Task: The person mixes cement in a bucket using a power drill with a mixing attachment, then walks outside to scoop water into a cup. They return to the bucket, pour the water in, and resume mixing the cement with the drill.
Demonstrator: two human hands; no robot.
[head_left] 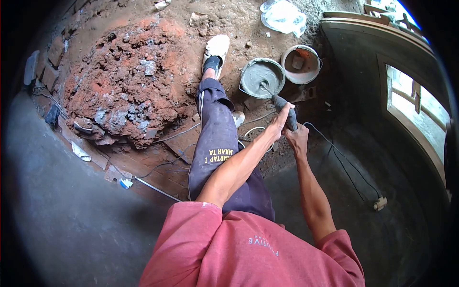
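Both my hands are on a dark, cement-stained power mixer [283, 106], tilted with its shaft pointing into a bucket [245, 88] of wet grey mortar [263, 75]. My left hand [283, 119] wraps round the front of the tool's body. Behind it, my right hand [297, 136] is closed round the rear of the tool; the two hands are close together. The shaft's end is sunk in the mortar, with a swirl around it. A second bucket [313, 79] with an orange-brown inside stands against the first one on the right and holds a brownish piece.
A big heap of red soil and rubble [129, 86] lies on the left. A cable [334, 148] runs from the tool to a connector [380, 204] on the floor. A white plastic bag [283, 18] lies beyond the buckets. A window frame [416, 124] stands right.
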